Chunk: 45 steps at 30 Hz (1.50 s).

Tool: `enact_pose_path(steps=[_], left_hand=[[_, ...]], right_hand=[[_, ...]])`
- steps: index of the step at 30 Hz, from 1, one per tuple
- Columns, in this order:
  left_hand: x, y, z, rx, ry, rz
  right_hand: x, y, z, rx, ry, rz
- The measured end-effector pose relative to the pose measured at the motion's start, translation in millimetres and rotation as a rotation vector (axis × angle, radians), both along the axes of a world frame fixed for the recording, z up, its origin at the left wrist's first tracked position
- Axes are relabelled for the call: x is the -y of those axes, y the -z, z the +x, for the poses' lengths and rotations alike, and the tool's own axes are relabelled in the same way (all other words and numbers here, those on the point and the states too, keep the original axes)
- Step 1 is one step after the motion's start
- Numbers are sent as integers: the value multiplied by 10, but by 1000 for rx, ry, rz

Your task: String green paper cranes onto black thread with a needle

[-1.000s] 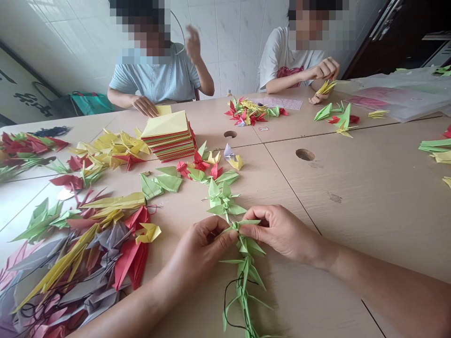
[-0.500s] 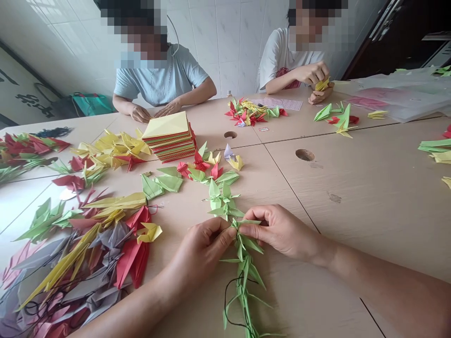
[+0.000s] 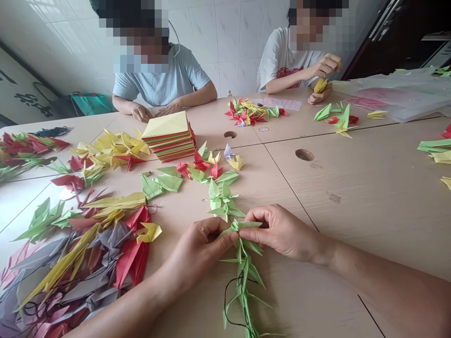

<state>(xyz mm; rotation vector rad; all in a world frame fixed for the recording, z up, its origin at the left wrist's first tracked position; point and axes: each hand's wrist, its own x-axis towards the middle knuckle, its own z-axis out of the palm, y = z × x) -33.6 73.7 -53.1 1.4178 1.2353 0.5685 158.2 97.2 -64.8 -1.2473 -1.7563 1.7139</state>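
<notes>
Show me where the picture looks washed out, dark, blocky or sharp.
Head view, left: glare whitens the pale brown, flat tabletop; head view, upper right: the dark brown, cabinet-like panel sinks into gloom; head view, top: square blocks hide the faces above the pale blue T-shirt and the white T-shirt; head view, centre: the green folded-paper garland looks fairly sharp.

Green origami garland (image 3: 243, 290), near centre: matt paper, creased. Sheet stack (image 3: 167, 126), left of centre: smooth matt paper. Tabletop (image 3: 373, 211): smooth, laminate-like, slight sheen. Far wall tiles (image 3: 229, 42): glossy. Sheeting (image 3: 391, 91), far right: translucent, plastic-looking. Blue shirt (image 3: 160, 87), far left: matt cloth.
</notes>
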Motion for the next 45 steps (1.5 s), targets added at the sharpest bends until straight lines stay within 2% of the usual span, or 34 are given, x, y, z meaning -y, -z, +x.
enact_pose_path(steps=[6,10,15,20,25,31,39,42,45], left_hand=[[25,-21,8,25,22,-26],[32,-1,9,62,-2,-48],[5,5,-22,74,-25,-104],[3,5,-8,149,-60,-127],[48,41,26,302,10,-163],[91,56,56,159,43,-72],[72,9,96,138,85,-64],[50,45,72,211,37,-140],[23,77,49,266,-69,-224]], right_hand=[[6,-49,-12,-13,-25,41],[5,-23,-12,-8,-15,72],[-17,16,-5,-19,-20,28],[-37,-25,2,-69,12,-4],[-48,-49,1,-171,72,-99],[-51,-53,4,-217,122,-151],[-43,-15,19,-233,182,-226],[-55,-15,21,-249,202,-210],[-55,-24,15,-281,184,-172]])
